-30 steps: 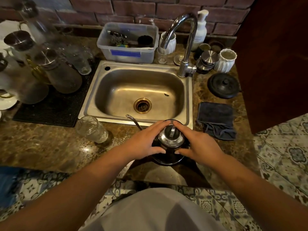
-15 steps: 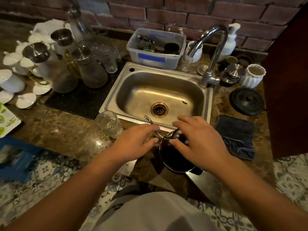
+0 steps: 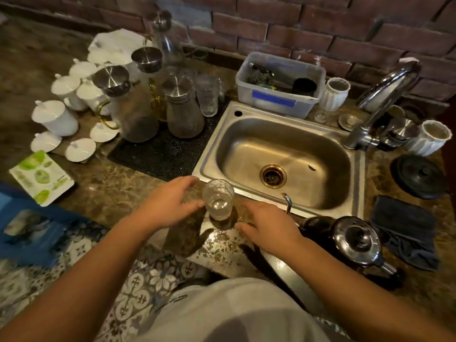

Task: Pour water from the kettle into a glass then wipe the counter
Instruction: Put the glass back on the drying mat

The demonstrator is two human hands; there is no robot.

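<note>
Two open hands flank the glass [image 3: 218, 199] — left hand [image 3: 170, 203] touching it, right hand [image 3: 266, 228] just beside, empty.

No legible writing anywhere.
The blue label on the clear plastic tub [image 3: 278, 87] and the green-patterned white packet [image 3: 40, 177] are too blurred to read.

A home kitchen, by the look of it. A steel sink [image 3: 283, 154] with a curved tap [image 3: 385, 95] is sunk into a mottled stone counter [image 3: 118, 193] against a brick wall [image 3: 320, 33]. Just beyond the hands, glass carafes [image 3: 185, 112] drain on a black mat [image 3: 160, 154], with white lidded cups [image 3: 56, 117] farther left.
</note>
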